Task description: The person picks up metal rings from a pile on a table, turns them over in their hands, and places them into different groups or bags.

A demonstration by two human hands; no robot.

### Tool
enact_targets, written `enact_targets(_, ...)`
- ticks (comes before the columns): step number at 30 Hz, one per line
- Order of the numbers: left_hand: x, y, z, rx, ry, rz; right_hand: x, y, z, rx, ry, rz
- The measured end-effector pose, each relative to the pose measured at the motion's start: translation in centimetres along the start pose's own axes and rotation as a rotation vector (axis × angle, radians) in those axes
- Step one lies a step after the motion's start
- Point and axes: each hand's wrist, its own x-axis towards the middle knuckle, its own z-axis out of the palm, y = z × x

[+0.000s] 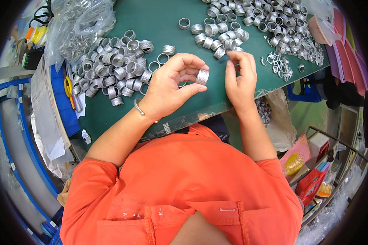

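Note:
A wide silver-coloured metal ring (202, 76) with a patterned outer face is pinched between the thumb and fingers of my left hand (173, 77). My right hand (241, 77) hovers just to its right, apart from the ring. Its fingers are loosely bent, the thumb stands off from them, and nothing shows in the hand. Left of my left hand lies a heap of similar rings (110, 67). A smaller cluster of rings (221, 32) lies beyond both hands, and one single ring (184, 23) sits apart from it.
The green table (163, 28) carries a large ring pile (274, 18) at the far right, with small metal pieces (280, 65) nearer its edge. A clear plastic bag (79, 24) and a blue tray (63, 98) with yellow-handled scissors (68, 86) border the left. Below the right edge stands an open sack (280, 118).

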Motion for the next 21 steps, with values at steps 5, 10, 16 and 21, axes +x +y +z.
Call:
enact_targets(5, 0.1, 1.2, -1.9, 0.801, 0.081, 0.364, 0.5, 0.0, 1.4, -0.378, -0.059, -0.120)
enact_targets(10, 0.1, 0.4, -5.4, 1.311, 0.109, 0.314, 0.1, 1.3, 1.5, -0.212, -0.031, -0.075)
enact_targets(16, 1.6, 0.5, -3.5, 1.369, 0.129, 0.412, -0.7, 0.2, 0.9, 0.535, -0.082, 0.334)
enact_targets(21, 1.8, -0.5, -4.3, 1.512, -0.081, 0.173, -1.1, -0.7, 0.5, 0.618, 0.012, 0.232)
